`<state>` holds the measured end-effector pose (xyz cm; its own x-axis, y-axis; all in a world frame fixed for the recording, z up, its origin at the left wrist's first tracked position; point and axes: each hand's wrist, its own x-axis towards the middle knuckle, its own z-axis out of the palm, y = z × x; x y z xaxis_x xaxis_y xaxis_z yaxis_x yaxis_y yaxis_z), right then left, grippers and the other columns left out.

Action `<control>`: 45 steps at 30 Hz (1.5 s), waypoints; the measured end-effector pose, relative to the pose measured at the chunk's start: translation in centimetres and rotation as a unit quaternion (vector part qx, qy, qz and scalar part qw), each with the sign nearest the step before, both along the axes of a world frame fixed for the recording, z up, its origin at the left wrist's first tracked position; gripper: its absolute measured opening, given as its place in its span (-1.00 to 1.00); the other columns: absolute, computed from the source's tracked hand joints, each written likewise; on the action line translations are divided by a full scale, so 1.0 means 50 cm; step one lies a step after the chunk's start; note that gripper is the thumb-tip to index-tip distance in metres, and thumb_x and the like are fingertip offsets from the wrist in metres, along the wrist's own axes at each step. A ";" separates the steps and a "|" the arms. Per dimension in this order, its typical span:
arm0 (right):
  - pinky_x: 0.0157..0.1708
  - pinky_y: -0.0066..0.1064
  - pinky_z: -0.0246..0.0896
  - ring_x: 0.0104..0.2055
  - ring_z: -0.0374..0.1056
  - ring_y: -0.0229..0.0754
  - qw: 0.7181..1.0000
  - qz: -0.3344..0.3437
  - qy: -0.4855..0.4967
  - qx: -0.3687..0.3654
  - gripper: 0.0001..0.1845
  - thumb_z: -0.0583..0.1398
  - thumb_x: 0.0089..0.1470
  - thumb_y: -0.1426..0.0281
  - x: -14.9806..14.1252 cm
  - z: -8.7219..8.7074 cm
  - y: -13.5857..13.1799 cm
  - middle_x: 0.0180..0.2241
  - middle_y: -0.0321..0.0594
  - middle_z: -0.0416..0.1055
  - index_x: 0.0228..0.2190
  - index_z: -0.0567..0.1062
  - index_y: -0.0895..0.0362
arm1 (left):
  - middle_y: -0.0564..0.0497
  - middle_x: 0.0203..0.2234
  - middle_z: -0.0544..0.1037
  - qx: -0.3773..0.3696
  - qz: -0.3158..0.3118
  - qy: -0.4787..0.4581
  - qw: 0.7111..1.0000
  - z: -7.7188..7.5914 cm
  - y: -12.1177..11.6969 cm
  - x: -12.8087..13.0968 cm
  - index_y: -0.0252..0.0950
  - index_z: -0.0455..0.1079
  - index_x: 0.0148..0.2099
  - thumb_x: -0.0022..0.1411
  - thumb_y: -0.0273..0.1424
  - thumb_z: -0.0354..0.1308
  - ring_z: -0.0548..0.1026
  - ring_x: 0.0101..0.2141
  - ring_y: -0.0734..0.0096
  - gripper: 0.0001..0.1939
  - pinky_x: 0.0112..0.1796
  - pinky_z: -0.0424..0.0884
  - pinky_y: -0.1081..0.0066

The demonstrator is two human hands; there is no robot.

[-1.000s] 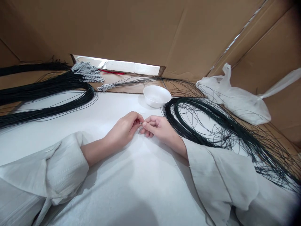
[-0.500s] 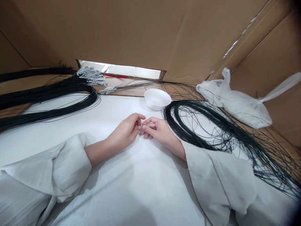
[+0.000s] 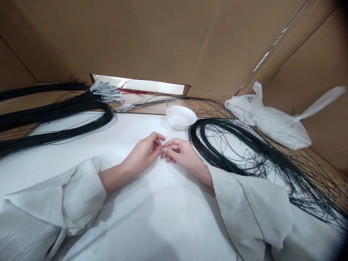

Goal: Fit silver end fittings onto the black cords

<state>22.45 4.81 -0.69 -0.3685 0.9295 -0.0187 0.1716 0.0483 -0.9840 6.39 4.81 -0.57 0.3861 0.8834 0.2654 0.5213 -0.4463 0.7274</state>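
Over the white tabletop (image 3: 165, 203), my left hand (image 3: 144, 150) and my right hand (image 3: 182, 152) meet at the fingertips. Both are closed in a pinch around something tiny at the point where they touch. It is too small and too covered by the fingers to name. A white bowl (image 3: 181, 119) stands just beyond my right hand, and what lies in it cannot be made out. To the right of that hand curves a loop of thin dark green cords (image 3: 217, 156), with many loose strands spreading toward the lower right.
Bundles of black cords (image 3: 54, 127) with black-and-white ends (image 3: 107, 91) lie at the left. A smaller bunch with patterned ends (image 3: 125, 107) is behind the bowl. A white plastic bag (image 3: 282, 127) sits at the right. Cardboard walls (image 3: 144, 40) with a slot rise behind.
My fingertips parted a little half a second ago, showing a small pale piece between them; now they have come together over it again. The whole view has shifted slightly.
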 end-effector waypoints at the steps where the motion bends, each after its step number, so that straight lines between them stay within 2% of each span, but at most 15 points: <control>1: -0.55 -0.53 0.17 -0.57 0.28 -0.37 1.000 0.002 -0.002 0.002 -0.88 0.14 -0.01 0.40 0.000 0.000 0.000 -0.55 -0.26 0.40 -0.41 0.36 0.22 | 0.06 -0.42 0.42 -0.001 0.008 0.003 1.000 0.000 -0.001 0.001 -0.26 0.18 -0.12 0.19 -0.44 -0.07 0.40 -0.39 0.43 -0.82 -0.31 0.29 0.42; 8: -0.54 -0.54 0.19 -0.58 0.25 -0.39 1.000 0.016 -0.007 0.004 -0.86 0.16 -0.04 0.41 0.001 0.006 0.000 -0.59 -0.30 0.35 -0.40 0.42 0.25 | 0.08 -0.45 0.39 -0.011 0.024 0.034 0.999 0.002 -0.018 0.009 -0.24 0.17 -0.12 0.17 -0.46 -0.07 0.40 -0.43 0.43 -0.80 -0.38 0.29 0.43; 15: -0.63 -0.59 0.15 -0.64 0.24 -0.41 0.999 0.017 -0.019 -0.021 -0.98 0.12 -0.10 0.52 0.005 0.012 0.007 -0.62 -0.33 0.34 -0.48 0.34 0.21 | 0.09 -0.47 0.34 0.021 0.032 0.047 0.998 0.005 -0.024 0.013 -0.26 0.19 -0.13 0.15 -0.52 -0.09 0.35 -0.44 0.45 -0.78 -0.41 0.26 0.46; 20: -0.65 -0.61 0.13 -0.64 0.23 -0.42 0.999 0.022 -0.014 -0.023 -0.91 0.07 -0.13 0.57 0.007 0.015 0.006 -0.61 -0.35 0.33 -0.49 0.33 0.21 | 0.08 -0.46 0.33 0.053 0.047 0.051 0.996 0.004 -0.021 0.009 -0.28 0.22 -0.17 0.15 -0.53 -0.09 0.34 -0.43 0.46 -0.81 -0.41 0.24 0.47; 27: -0.60 -0.59 0.16 -0.58 0.24 -0.42 0.999 0.041 -0.004 -0.005 -0.77 0.04 -0.17 0.59 0.007 0.007 0.009 -0.49 -0.30 0.37 -0.39 0.40 0.22 | 0.06 -0.43 0.36 0.047 0.047 0.044 0.997 0.007 -0.020 0.010 -0.28 0.24 -0.18 0.16 -0.54 -0.11 0.35 -0.41 0.44 -0.81 -0.42 0.24 0.46; 36: -0.61 -0.62 0.14 -0.59 0.22 -0.44 0.999 0.043 0.002 -0.012 -0.77 0.03 -0.16 0.63 0.006 0.005 0.011 -0.53 -0.32 0.36 -0.41 0.40 0.23 | 0.04 -0.40 0.38 0.072 0.032 0.041 0.996 0.007 -0.020 0.010 -0.29 0.25 -0.19 0.18 -0.56 -0.13 0.36 -0.40 0.44 -0.81 -0.39 0.27 0.46; 39: -0.64 -0.61 0.15 -0.63 0.20 -0.45 0.999 0.033 0.007 -0.017 -0.78 0.03 -0.15 0.62 0.008 0.005 0.011 -0.55 -0.33 0.35 -0.40 0.39 0.23 | 0.01 -0.35 0.39 0.086 0.044 0.038 0.995 0.006 -0.014 0.006 -0.28 0.26 -0.20 0.21 -0.54 -0.16 0.38 -0.34 0.41 -0.80 -0.34 0.29 0.43; 45: -0.68 -0.53 0.25 -0.67 0.24 -0.39 0.998 -0.056 0.015 -0.028 -0.92 0.09 -0.10 0.55 0.012 0.005 0.012 -0.59 -0.33 0.32 -0.45 0.36 0.23 | -0.03 -0.30 0.40 0.102 0.135 0.082 0.982 -0.008 0.016 -0.016 -0.29 0.28 -0.20 0.18 -0.55 -0.13 0.39 -0.29 0.34 -0.80 -0.29 0.30 0.37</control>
<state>23.06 5.41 -0.45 -0.2634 0.9627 -0.0615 0.1434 -0.0239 -0.9894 5.61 5.61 -0.96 0.1979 0.8941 0.4018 0.7429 -0.4043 0.5335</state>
